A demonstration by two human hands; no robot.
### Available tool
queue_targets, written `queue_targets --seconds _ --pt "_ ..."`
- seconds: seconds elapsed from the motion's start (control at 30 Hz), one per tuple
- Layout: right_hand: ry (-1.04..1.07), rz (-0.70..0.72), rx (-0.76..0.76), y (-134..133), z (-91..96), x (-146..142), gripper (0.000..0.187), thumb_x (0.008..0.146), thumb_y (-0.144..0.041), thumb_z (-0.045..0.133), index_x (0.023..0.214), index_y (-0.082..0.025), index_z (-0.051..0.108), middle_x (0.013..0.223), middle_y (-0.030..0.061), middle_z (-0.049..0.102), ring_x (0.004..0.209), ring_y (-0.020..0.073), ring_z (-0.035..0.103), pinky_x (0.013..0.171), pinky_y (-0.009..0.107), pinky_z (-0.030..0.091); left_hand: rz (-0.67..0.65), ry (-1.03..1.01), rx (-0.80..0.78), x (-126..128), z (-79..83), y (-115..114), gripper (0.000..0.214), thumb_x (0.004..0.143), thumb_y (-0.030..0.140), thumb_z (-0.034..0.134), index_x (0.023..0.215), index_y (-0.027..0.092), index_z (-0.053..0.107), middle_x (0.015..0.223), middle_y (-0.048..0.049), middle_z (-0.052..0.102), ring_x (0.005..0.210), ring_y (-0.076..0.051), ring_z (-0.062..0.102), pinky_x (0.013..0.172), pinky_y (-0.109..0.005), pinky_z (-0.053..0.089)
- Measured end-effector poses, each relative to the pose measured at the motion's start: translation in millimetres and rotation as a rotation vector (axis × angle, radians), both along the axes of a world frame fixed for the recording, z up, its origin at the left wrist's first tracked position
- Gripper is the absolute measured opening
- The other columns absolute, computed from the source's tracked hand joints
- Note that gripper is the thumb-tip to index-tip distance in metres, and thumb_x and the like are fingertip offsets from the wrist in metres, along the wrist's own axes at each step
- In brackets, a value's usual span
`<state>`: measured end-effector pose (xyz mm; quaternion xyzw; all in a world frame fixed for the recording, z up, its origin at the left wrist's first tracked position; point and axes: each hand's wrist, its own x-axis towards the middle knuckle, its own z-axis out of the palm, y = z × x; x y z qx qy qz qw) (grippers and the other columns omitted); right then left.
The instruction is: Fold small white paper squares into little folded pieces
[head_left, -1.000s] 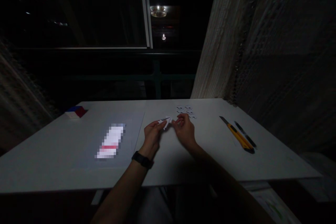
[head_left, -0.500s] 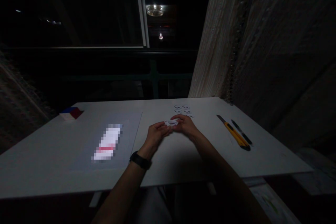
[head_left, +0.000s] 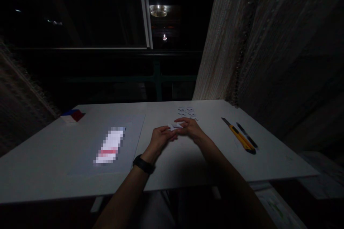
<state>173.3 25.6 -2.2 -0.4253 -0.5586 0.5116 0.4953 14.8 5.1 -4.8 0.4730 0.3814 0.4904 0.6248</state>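
Observation:
Both my hands meet over the middle of a white table (head_left: pixel 188 164) in dim light. My left hand (head_left: pixel 160 138), with a black watch on its wrist, pinches one end of a small folded white paper piece (head_left: pixel 176 126). My right hand (head_left: pixel 191 127) pinches the other end, fingers curled round it. The paper is held just above the tabletop. Several more small white paper pieces (head_left: pixel 188 112) lie on the table just beyond my hands.
A yellow utility knife (head_left: pixel 240 137) and a black pen (head_left: pixel 246 136) lie at the right. A grey cutting mat (head_left: pixel 80 157) with a white slip lies at the left. A red, white and blue cube (head_left: pixel 72 115) sits at the far left corner. A curtain hangs at right.
My hands have drawn closer together on the paper piece, which now lies flatter between the fingers. The view shifted slightly left.

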Motion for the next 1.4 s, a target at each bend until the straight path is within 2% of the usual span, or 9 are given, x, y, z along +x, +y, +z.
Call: queue_targets --seconds 0.1,0.23,0.43,0.6,0.9,1.17,1.27,1.4 --pt "0.048 0.047 -0.080 1 0.0 1 0.046 0.046 -0.014 0.070 0.091 -0.015 0.065 0.044 -0.0081 0.052 0.039 0.0075 0.044 0.042 0.019 0.031 0.012 0.031 0.025 -1 -0.4 0 0.036 0.053 0.026 0.080 0.079 0.006 0.067 0.064 -0.0123 0.067 0.056 -0.018 0.062 0.050 -0.024 0.045" --pt "0.092 -0.027 -0.094 0 -0.2 -5 0.041 0.045 -0.012 0.070 0.086 -0.014 0.066 0.043 -0.0084 0.050 0.039 0.0069 0.043 0.042 0.020 0.030 0.083 0.004 0.010 0 0.1 1 0.035 0.053 0.025 0.080 0.079 0.006 0.065 0.063 -0.0120 0.067 0.055 -0.017 0.062 0.052 -0.025 0.045" --pt "0.237 -0.168 -0.108 -5 -1.4 -18 0.042 0.046 -0.016 0.072 0.088 -0.016 0.065 0.048 -0.0073 0.053 0.043 0.0068 0.046 0.045 0.020 0.033 0.151 -0.084 -0.023 0 7.0 -1 0.040 0.051 0.022 0.080 0.085 0.008 0.066 0.075 -0.0111 0.069 0.062 -0.015 0.062 0.061 -0.025 0.047" --pt "0.317 -0.116 -0.156 -8 -4.6 -28 0.045 0.045 -0.017 0.074 0.089 -0.017 0.063 0.062 -0.0026 0.063 0.056 0.0103 0.057 0.057 0.023 0.042 0.240 -0.063 0.032 -3 5.3 1 0.034 0.050 0.023 0.080 0.079 0.008 0.069 0.068 -0.0071 0.068 0.058 -0.012 0.059 0.060 -0.023 0.045" --pt "0.290 -0.078 -0.117 -10 -3.2 -29 0.046 0.044 -0.022 0.078 0.087 -0.017 0.063 0.065 0.0000 0.066 0.058 0.0132 0.060 0.061 0.027 0.045 0.315 -0.125 -0.008 -5 6.0 2 0.038 0.047 0.020 0.081 0.081 0.009 0.067 0.071 -0.0069 0.069 0.061 -0.012 0.061 0.065 -0.024 0.046" --pt "0.226 -0.082 -0.120 -10 -3.2 -29 0.046 0.042 -0.022 0.079 0.084 -0.015 0.063 0.054 -0.0007 0.063 0.051 0.0134 0.059 0.055 0.027 0.045 0.346 -0.089 -0.012 -6 5.1 3 0.043 0.044 0.020 0.082 0.081 0.007 0.066 0.066 -0.0065 0.067 0.056 -0.013 0.060 0.060 -0.025 0.045" --pt "0.239 -0.098 -0.111 -9 -4.8 -29 0.044 0.043 -0.022 0.079 0.084 -0.014 0.063 0.054 -0.0005 0.063 0.051 0.0132 0.058 0.055 0.027 0.045 0.351 -0.096 -0.006 -6 4.3 4 0.051 0.043 0.020 0.083 0.089 0.007 0.065 0.065 -0.0059 0.067 0.055 -0.013 0.060 0.062 -0.026 0.046" --pt "0.312 -0.142 -0.150 -8 -5.8 -29 0.044 0.043 -0.019 0.079 0.084 -0.015 0.063 0.057 -0.0012 0.063 0.053 0.0132 0.059 0.058 0.028 0.046 0.258 -0.117 0.037 -6 4.1 4 0.059 0.051 0.026 0.080 0.105 0.010 0.060 0.071 -0.0076 0.068 0.062 -0.015 0.063 0.067 -0.028 0.047"
